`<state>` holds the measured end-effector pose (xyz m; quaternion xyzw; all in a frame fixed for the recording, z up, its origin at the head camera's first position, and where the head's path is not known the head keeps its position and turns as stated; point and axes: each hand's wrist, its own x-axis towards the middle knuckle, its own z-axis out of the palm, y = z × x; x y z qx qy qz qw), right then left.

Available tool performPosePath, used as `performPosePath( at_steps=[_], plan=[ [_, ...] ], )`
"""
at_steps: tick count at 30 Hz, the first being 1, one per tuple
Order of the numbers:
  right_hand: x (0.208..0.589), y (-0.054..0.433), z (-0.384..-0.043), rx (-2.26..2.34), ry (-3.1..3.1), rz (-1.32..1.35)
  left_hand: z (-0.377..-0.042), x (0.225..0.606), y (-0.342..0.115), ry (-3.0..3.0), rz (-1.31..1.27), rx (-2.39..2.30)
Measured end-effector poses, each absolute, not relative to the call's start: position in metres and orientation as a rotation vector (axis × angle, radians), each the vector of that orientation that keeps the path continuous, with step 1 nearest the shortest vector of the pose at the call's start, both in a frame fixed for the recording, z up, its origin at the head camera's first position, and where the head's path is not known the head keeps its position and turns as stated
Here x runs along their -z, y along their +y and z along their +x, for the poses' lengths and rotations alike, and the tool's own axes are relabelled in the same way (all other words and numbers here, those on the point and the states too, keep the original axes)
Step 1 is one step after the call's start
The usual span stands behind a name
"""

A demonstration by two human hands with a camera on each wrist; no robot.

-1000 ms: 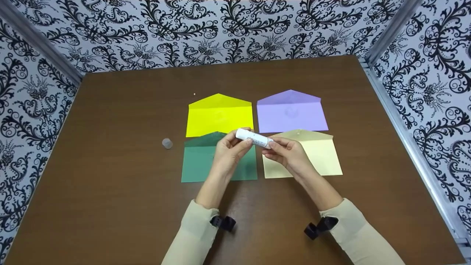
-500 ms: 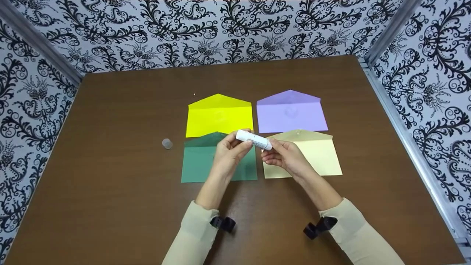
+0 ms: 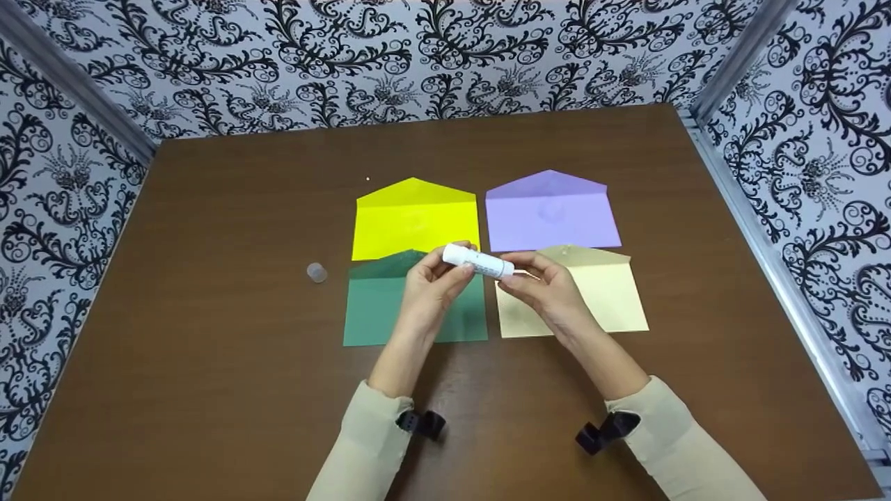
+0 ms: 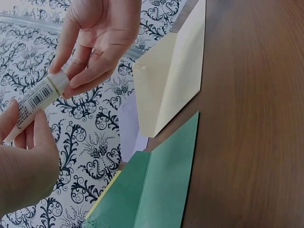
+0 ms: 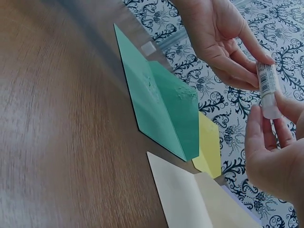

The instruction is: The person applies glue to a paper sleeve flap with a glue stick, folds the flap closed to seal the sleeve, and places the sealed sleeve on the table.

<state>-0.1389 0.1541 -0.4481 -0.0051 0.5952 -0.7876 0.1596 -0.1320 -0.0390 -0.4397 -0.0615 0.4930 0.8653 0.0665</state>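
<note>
A white glue stick (image 3: pixel 478 261) with a printed label is held up between both hands, over the inner edges of the green and cream envelopes. My left hand (image 3: pixel 429 287) grips its tube near the left end. At the other end, the thumb and fingers of my right hand (image 3: pixel 550 296) pinch the base, seen closely in the left wrist view on the white knob (image 4: pixel 59 81). Below lie a green envelope (image 3: pixel 379 309) and a cream envelope (image 3: pixel 616 299), flaps up. Behind them are a yellow envelope (image 3: pixel 411 226) and a purple envelope (image 3: pixel 553 219).
A small translucent cap (image 3: pixel 317 272) stands on the brown table (image 3: pixel 209 348), left of the green envelope. One tiny white speck (image 3: pixel 367 179) lies behind the yellow envelope. Patterned panels (image 3: pixel 348 62) enclose the table at the back and sides.
My right thumb and fingers have shifted their hold on the base of the glue stick, with the index finger now more extended. The stick has moved slightly left; the envelopes and cap have stayed put.
</note>
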Motion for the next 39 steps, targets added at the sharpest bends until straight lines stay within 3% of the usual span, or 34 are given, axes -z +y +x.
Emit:
performPosePath(
  at_steps=[15, 39],
  plan=[
    [0.4473, 0.1548, -0.1403, 2.254, 1.597, 0.088, -0.1315, 0.4401, -0.0385, 1.462, -0.199, -2.613],
    [0.4486, 0.1515, -0.1370, 2.251, 1.708, -0.107, -0.1305, 0.4376, -0.0362, 1.460, -0.195, -2.605]
  ],
)
